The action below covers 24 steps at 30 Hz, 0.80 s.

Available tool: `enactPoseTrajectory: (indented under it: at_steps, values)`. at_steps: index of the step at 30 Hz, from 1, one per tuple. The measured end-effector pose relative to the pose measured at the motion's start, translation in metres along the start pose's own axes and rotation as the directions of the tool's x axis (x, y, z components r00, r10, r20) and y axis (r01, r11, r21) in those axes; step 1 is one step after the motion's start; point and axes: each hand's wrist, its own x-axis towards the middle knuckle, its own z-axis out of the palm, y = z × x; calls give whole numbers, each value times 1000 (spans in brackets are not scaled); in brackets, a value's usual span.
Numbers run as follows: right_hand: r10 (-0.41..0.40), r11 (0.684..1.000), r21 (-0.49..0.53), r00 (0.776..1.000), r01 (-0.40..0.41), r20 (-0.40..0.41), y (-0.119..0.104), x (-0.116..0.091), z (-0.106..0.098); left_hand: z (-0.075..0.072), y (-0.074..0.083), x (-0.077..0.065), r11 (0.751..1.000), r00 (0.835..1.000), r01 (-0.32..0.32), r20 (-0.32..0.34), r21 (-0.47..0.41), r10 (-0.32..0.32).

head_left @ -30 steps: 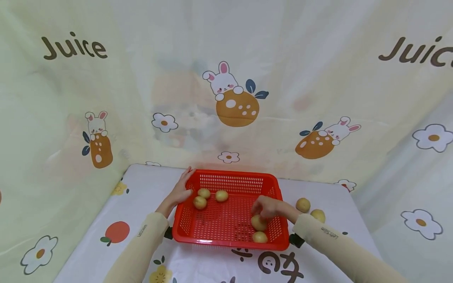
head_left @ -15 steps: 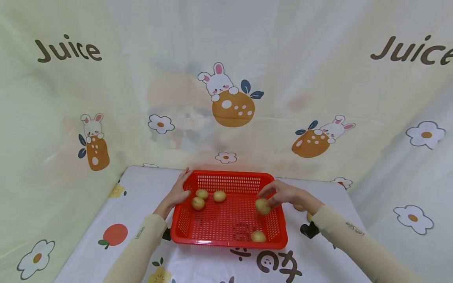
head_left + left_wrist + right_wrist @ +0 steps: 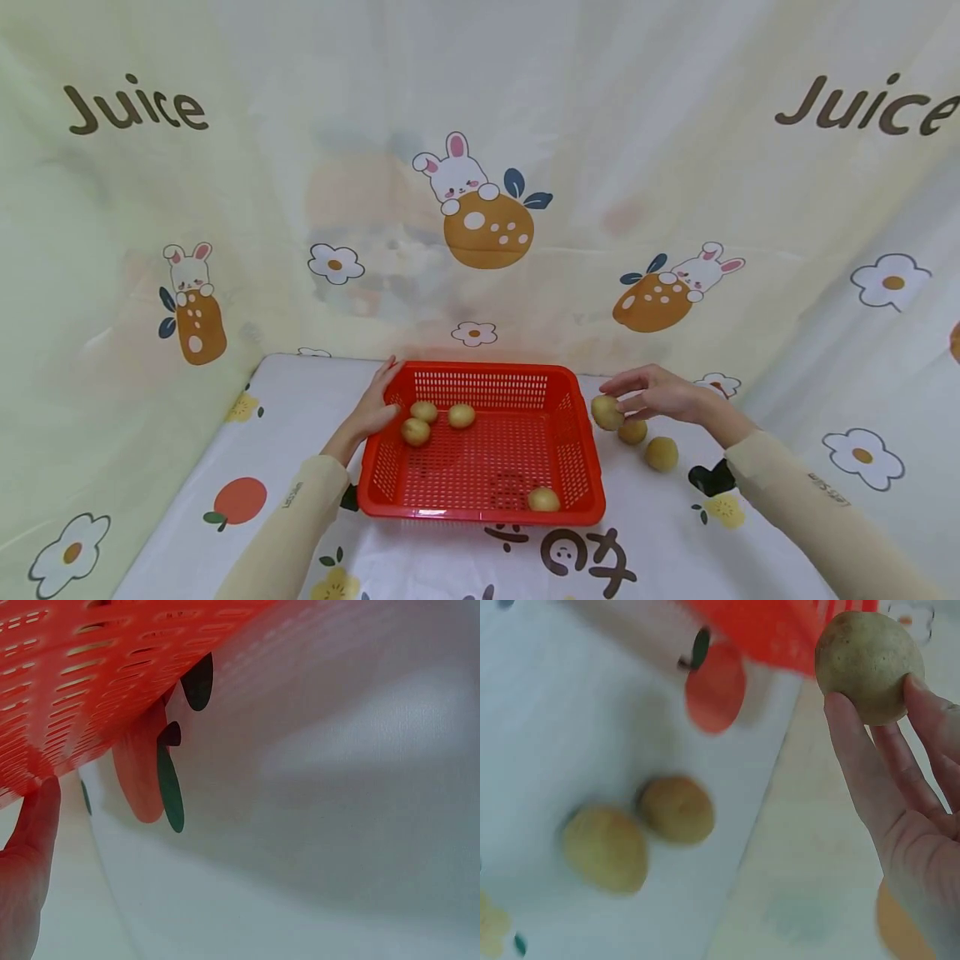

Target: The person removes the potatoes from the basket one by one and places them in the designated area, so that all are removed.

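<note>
In the head view a red plastic basket (image 3: pixel 487 442) with slotted walls stands on the table. Three potatoes lie together at its left: a rear potato (image 3: pixel 423 412), a front potato (image 3: pixel 416 431) and another potato (image 3: pixel 461 416). One potato (image 3: pixel 543 499) is in the front right corner. At the left rim is my left hand (image 3: pixel 375 408), fingers straight against the basket's outer side. My right hand (image 3: pixel 660 395) holds a potato (image 3: pixel 868 666) between thumb and fingertips, raised outside the basket's right wall.
On the table right of the basket lie two more potatoes, a smaller one (image 3: pixel 677 810) and a larger one (image 3: pixel 606 849), side by side under my right hand. A printed cloth (image 3: pixel 397 208) hangs behind the table and at both sides.
My right hand has picked up a potato from the basket's right part, lifted it over the right wall and carried it outside. The left hand stays at the left rim.
</note>
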Motion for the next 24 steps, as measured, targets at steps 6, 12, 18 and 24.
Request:
enactPoseTrajectory:
  at_steps: [6, 12, 18, 24]
  values:
    - [58, 997, 60, 997, -55, -49, 31, -21, -25, 0, 1, 0, 1000, 1000, 2, 12, -6, -2]
    - [89, 990, 115, 993, -80, -77, 67, -39, -43, 1, -3, -1, 1000, 1000, -5, 8, -4, 5]
    - [177, 974, 168, 974, -152, -145, 93, -51, -51, 2, -3, -1, 1000, 1000, -11, 9, -4, 11]
    - [209, 973, 138, 953, -182, -217, 100, -49, -49, 0, 0, -1, 1000, 1000, -23, 5, -11, 23]
